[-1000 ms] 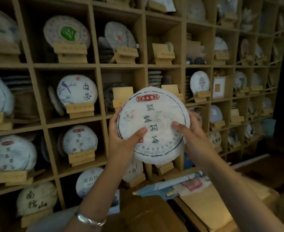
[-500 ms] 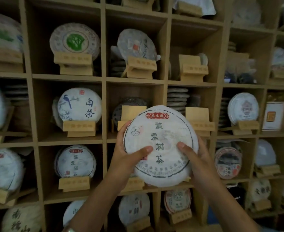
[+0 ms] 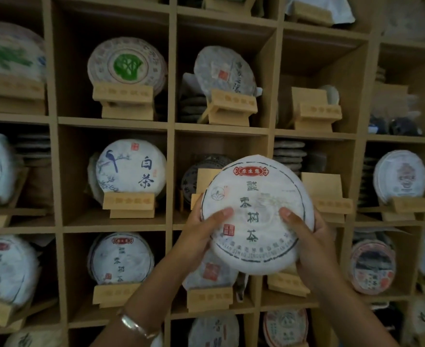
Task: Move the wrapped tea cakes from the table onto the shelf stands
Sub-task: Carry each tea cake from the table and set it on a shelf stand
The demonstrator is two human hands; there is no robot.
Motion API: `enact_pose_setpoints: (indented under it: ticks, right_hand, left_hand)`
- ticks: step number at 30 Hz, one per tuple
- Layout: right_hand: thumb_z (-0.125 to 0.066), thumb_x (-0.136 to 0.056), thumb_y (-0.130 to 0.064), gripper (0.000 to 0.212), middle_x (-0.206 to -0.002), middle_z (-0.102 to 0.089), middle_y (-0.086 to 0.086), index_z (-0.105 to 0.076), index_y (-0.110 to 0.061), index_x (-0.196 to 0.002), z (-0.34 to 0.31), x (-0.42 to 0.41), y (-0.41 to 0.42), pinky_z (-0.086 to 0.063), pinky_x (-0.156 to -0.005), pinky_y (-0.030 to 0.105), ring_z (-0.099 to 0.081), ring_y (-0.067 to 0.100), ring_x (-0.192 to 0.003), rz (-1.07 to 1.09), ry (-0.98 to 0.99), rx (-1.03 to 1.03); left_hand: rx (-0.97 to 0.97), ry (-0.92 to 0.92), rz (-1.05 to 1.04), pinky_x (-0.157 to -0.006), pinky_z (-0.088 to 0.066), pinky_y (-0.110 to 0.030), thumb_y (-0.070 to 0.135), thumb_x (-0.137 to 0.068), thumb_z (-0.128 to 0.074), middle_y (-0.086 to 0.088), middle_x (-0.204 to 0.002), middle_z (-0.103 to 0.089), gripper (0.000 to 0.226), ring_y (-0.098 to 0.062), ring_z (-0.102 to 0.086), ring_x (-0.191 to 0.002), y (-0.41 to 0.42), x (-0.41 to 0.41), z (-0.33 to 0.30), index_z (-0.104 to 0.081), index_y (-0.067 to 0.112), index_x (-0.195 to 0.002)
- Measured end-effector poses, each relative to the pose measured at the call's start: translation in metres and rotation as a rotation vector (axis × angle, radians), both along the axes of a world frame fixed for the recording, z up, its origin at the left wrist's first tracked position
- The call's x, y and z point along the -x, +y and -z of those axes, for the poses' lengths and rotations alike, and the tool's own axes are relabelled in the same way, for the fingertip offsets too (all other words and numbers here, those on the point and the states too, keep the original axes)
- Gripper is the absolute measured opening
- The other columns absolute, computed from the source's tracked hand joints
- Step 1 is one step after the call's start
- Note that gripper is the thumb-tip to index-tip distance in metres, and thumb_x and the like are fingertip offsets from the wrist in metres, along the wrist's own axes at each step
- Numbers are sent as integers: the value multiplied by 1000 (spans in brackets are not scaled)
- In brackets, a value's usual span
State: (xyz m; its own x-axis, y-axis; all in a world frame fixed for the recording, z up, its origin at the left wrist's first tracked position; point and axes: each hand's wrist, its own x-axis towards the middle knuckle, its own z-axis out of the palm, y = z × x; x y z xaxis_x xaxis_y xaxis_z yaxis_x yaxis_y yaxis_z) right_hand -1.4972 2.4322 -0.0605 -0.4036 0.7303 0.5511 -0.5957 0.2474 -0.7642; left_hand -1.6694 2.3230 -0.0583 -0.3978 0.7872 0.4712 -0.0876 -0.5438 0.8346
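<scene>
A round tea cake in white paper [image 3: 257, 214], printed with a red label and dark characters, is held upright in front of the wooden shelf [image 3: 171, 126]. My left hand [image 3: 201, 234] grips its left edge, thumb across the face. My right hand [image 3: 309, 236] grips its right edge the same way. Behind the cake stand two bare wooden stands: one [image 3: 206, 176] in the middle cubby, mostly hidden, and one [image 3: 326, 194] in the cubby to the right. Another bare stand [image 3: 314, 108] sits one row higher.
Most cubbies hold wrapped tea cakes on wooden stands, such as a bird-printed cake [image 3: 131, 169] and a green-printed cake [image 3: 126, 63]. Flat stacks of cakes [image 3: 290, 154] lie at the back of some cubbies. A silver bracelet [image 3: 136, 326] circles my left wrist.
The view has come closer to the shelf and risen; the table at the bottom has left the frame. Both hands have carried the cake up and nearer to the middle-row cubbies.
</scene>
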Motion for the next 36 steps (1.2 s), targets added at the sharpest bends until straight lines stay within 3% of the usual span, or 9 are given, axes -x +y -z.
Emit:
enact_pose_setpoints:
  ticks: [3, 7, 10, 14, 20, 24, 29, 33, 36]
  right_hand:
    - [-74, -73, -30, 48, -111, -75, 1, -65, -25, -120, -2, 16, 7, -60, -68, 33, -72, 20, -101, -9, 61, 25]
    - [-73, -73, -33, 52, -113, -74, 1, -63, -26, -123, -12, 34, 22, -62, -69, 38, -72, 20, -101, -1, 87, 19]
    - [-75, -68, -38, 55, -113, -74, 2, -65, -27, -121, -21, 47, 34, -62, -73, 46, -72, 23, -102, 29, 92, 11]
    - [-74, -72, -31, 53, -113, -74, 4, -64, -20, -123, -27, 61, 49, -62, -73, 39, -71, 22, -103, 52, 130, 20]
    - [-72, -75, -29, 49, -112, -74, 4, -65, -20, -122, -27, 66, 62, -61, -71, 32, -71, 21, -103, 74, 132, -17]
    - [-73, -72, -33, 48, -111, -75, 2, -66, -25, -119, -26, 59, 63, -61, -69, 32, -72, 20, -101, 93, 101, -38]
    - [-71, -77, -31, 42, -115, -73, 2, -66, -31, -118, -30, 45, 64, -61, -72, 36, -71, 20, -104, 63, 82, -64]
    - [-69, -82, -27, 47, -121, -71, 2, -61, -26, -128, -39, 32, 63, -60, -80, 41, -69, 21, -110, 51, 87, -89]
    - [-70, -80, -26, 44, -120, -71, 1, -62, -28, -124, -46, 24, 59, -61, -76, 35, -69, 19, -109, 47, 113, -99]
  left_hand:
    - [133, -18, -176, -76, -59, -45, 71, -86, -41, -7, -121, -69, 54, -29, -67, -108, 2, 31, -14, -65, 35, -117]
    - [228, 54, -457, -73, -56, -36, 33, -95, -58, -8, -125, -61, 23, -19, -62, -103, 17, 86, -18, -57, 26, -117]
    - [226, 261, -525, -90, -46, -28, 14, -87, -71, -5, -142, -48, 58, -17, -49, -121, 36, 114, -6, -42, 25, -137]
    - [215, 503, -588, -113, -37, -43, 31, -81, -78, -3, -153, -37, 91, -19, -37, -139, 61, 122, 2, -24, 15, -153]
    - [295, 315, -410, -81, -45, -13, 21, -79, -81, 15, -134, -44, 107, 1, -45, -110, 79, 130, 2, -7, 29, -155]
    - [331, 255, -342, -56, -50, -10, 7, -77, -80, 20, -110, -53, 94, 7, -52, -87, 81, 133, 5, -25, 29, -149]
    - [331, 247, -342, -60, -53, -17, 3, -69, -85, 5, -100, -68, 59, -6, -65, -87, 76, 130, -2, -60, 23, -118]
    - [372, 234, -319, -61, -56, -23, 8, -64, -89, 4, -106, -67, 55, -12, -66, -93, 68, 124, -7, -61, 34, -103]
    - [406, 227, -304, -79, -59, -38, 15, -63, -91, 2, -114, -66, 55, -19, -65, -103, 60, 118, -9, -61, 33, -105]
